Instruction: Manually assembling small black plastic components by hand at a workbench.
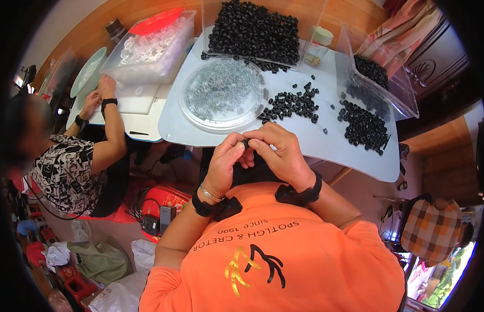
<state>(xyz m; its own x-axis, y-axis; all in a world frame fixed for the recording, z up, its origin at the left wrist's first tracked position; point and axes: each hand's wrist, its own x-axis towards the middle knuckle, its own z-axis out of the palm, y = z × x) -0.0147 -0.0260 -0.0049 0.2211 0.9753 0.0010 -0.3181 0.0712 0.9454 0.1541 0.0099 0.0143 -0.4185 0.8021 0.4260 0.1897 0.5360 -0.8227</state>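
Observation:
My left hand point(227, 158) and my right hand point(277, 153) meet just off the table's near edge. Between their fingertips is a small black ring-like plastic part point(246, 142), pinched from both sides. Most of the part is covered by my fingers, so I cannot tell whether anything sits in it. Beyond my hands lies a loose pile of black plastic parts point(293, 105) of the same look. Left of that pile, a round clear tray point(188, 115) holds many tiny clear pieces.
A clear bin point(206, 31) heaped with black parts stands at the back. At right are a tilted clear bin point(408, 104), another black pile point(364, 125) and a jar point(318, 44). On the left, a person point(70, 161) works beside a tub of white pieces point(172, 67).

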